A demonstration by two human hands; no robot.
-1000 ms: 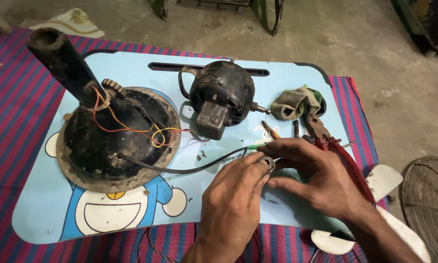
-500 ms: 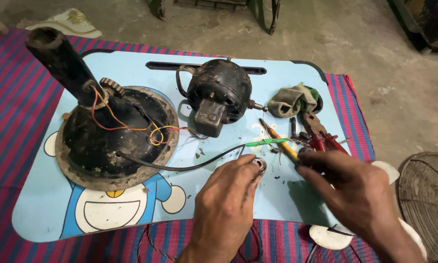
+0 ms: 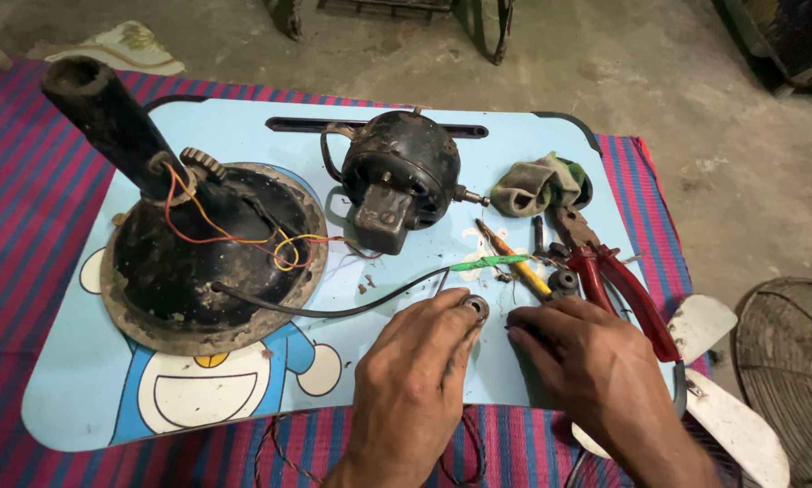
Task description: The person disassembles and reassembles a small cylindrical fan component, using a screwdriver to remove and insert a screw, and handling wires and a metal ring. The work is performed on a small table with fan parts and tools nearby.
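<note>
One small round grey bearing (image 3: 475, 307)

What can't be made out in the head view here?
- Right hand: its palm side is hidden by the hand's own back, so any grip cannot be told.
- Small round part at the left hand fingertips: too small to identify.
- Fan grille: cut off by the right edge.
- Black motor: far side hidden by its own body.
- Red-handled pliers: handle ends covered by the right hand.
</note>
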